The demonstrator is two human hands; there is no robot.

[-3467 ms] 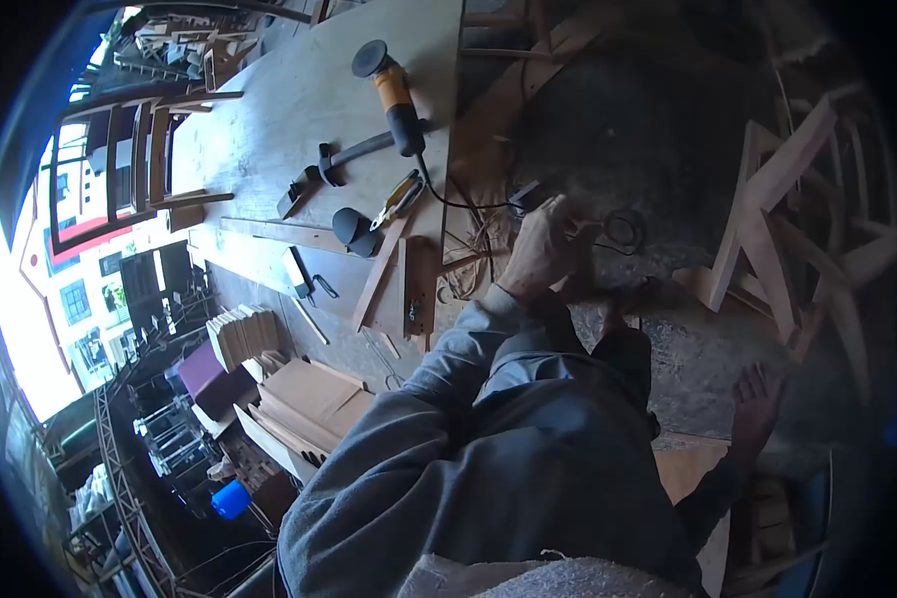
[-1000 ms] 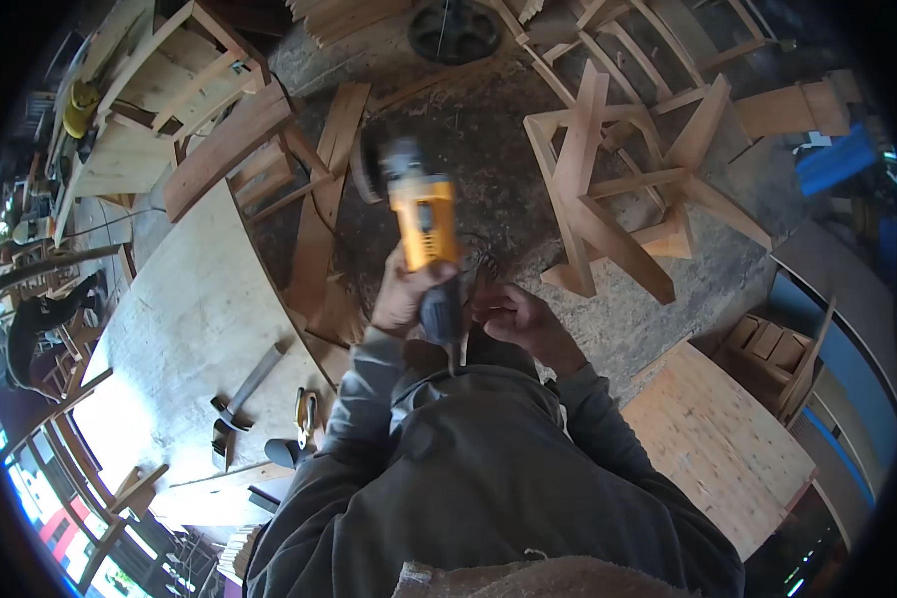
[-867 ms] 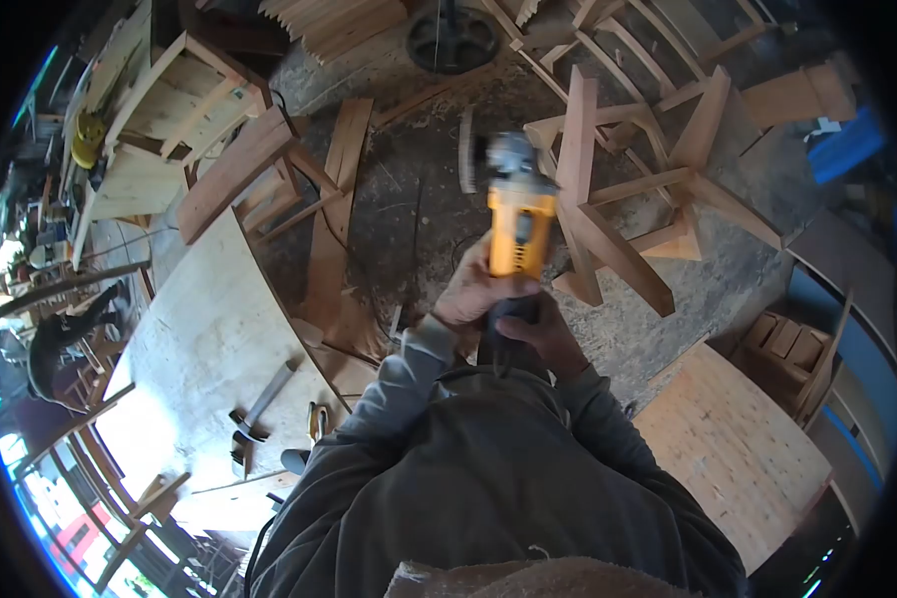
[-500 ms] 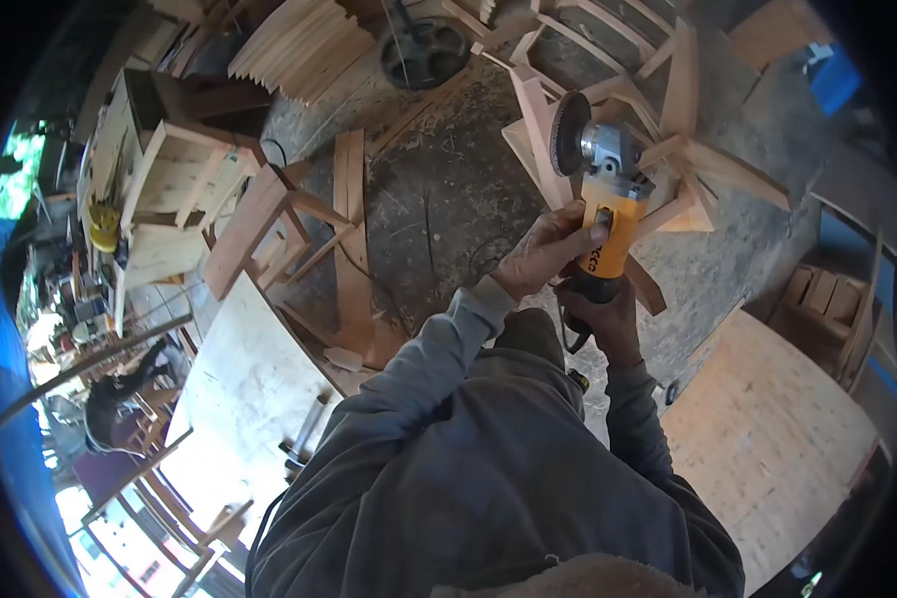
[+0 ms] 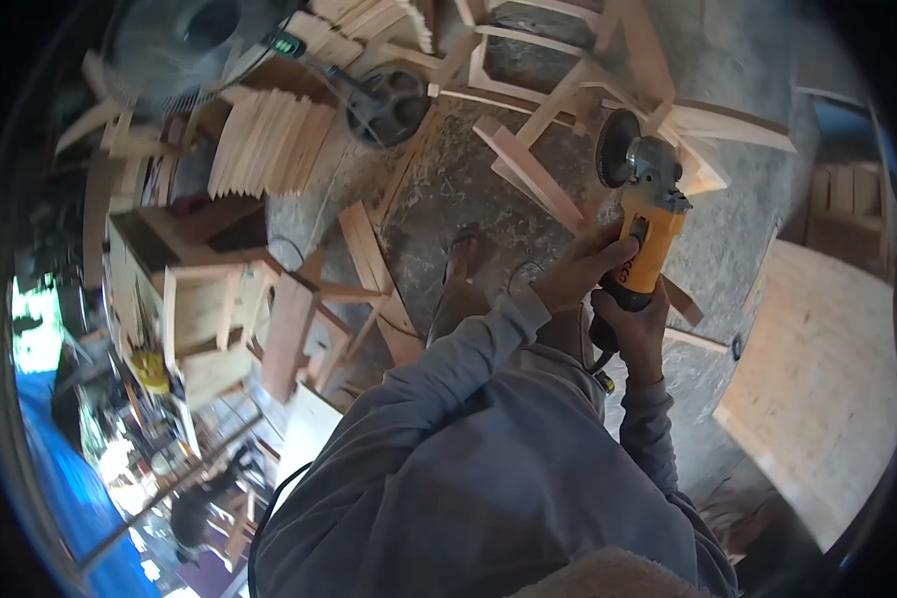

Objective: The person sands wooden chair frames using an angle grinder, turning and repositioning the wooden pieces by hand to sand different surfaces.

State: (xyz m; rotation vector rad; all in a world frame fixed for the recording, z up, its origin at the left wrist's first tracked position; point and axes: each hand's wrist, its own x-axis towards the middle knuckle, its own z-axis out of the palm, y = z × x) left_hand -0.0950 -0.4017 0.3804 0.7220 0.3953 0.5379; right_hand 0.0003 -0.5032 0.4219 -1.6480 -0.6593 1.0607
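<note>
A yellow angle grinder [image 5: 650, 244] with a dark round disc [image 5: 618, 148] at its metal head is held up in front of me, right of centre. My left hand [image 5: 583, 267] is closed round the side of its yellow body, the thumb near the switch. Lower down, my right hand [image 5: 638, 324] wraps round the black rear end, where the cord hangs out. The disc is in the air; behind it on the floor lie wooden chair frames [image 5: 528, 164].
A fan [image 5: 189, 50] stands at the upper left, near stacked wooden slats [image 5: 269, 140]. A wooden cabinet frame [image 5: 199, 299] is at the left. At the right lies a plywood panel [image 5: 817, 379]. Another person [image 5: 194, 513] bends at the lower left.
The grinder, earlier lying on the worktable, is now up in both my hands and has moved to the right. My view has turned away from the table, and the fan has come into sight.
</note>
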